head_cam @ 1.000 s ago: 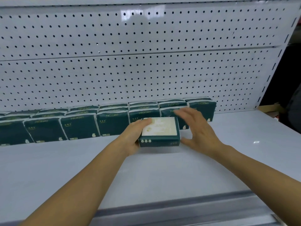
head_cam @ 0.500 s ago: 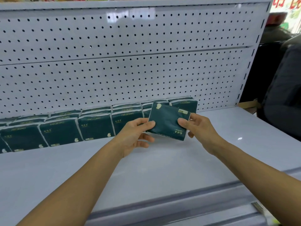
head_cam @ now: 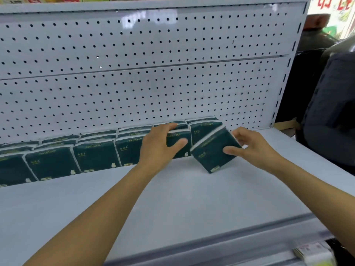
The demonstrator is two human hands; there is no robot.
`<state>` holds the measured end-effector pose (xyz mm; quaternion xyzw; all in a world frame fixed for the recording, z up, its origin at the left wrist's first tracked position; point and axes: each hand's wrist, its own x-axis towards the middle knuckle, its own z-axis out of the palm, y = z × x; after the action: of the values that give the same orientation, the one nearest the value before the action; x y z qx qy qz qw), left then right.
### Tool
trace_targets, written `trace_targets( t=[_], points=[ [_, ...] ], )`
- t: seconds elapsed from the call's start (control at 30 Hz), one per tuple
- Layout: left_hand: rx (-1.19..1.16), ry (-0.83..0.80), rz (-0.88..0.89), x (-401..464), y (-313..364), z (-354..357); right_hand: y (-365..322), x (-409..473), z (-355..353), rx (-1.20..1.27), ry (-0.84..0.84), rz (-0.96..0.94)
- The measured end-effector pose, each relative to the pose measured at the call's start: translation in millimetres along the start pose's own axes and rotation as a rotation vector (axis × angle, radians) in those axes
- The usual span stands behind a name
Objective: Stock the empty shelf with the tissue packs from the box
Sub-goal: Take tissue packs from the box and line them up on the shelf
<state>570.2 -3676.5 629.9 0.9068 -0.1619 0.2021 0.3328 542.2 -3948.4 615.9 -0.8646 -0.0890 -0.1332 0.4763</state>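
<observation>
Right hand pinches a tilted tissue pack at the row's three o'clock end, one corner near the shelf. Left hand, fingers spread, rests against the standing packs. Risk: the tilted pack slips in crooked, knocking its neighbour over.

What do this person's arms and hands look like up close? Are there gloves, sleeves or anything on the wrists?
Both arms are bare from the picture's bottom edge up to the fingers: no sleeves show. The left hand and the right hand wear no gloves. No watch, bracelet or ring can be seen on either wrist or on the fingers that show, and no markings show on the forearms.
</observation>
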Motion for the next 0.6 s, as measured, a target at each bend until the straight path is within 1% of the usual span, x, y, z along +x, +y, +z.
trace_targets(
  t=[0.03,0.1,0.13,0.2,0.27,0.47,0.6],
  points=[
    [0.21,-0.001,0.055,4,-9,4,12,5,-2,0.027,0.021,0.061],
    [0.545,-0.092,0.128,13,-23,16,32,15,2,0.007,0.06,0.136],
    [0.658,-0.127,0.149,17,-28,21,39,20,6,-0.025,0.081,0.159],
    [0.808,-0.148,0.181,22,-36,29,49,29,12,-0.053,0.115,0.205],
    [0.861,-0.124,0.189,25,-40,34,54,39,18,-0.058,0.121,0.233],
    [0.921,-0.101,0.161,29,-38,39,52,59,31,-0.146,0.162,0.21],
    [0.908,-0.081,0.158,30,-38,40,47,61,38,-0.308,0.177,0.208]
  ],
)
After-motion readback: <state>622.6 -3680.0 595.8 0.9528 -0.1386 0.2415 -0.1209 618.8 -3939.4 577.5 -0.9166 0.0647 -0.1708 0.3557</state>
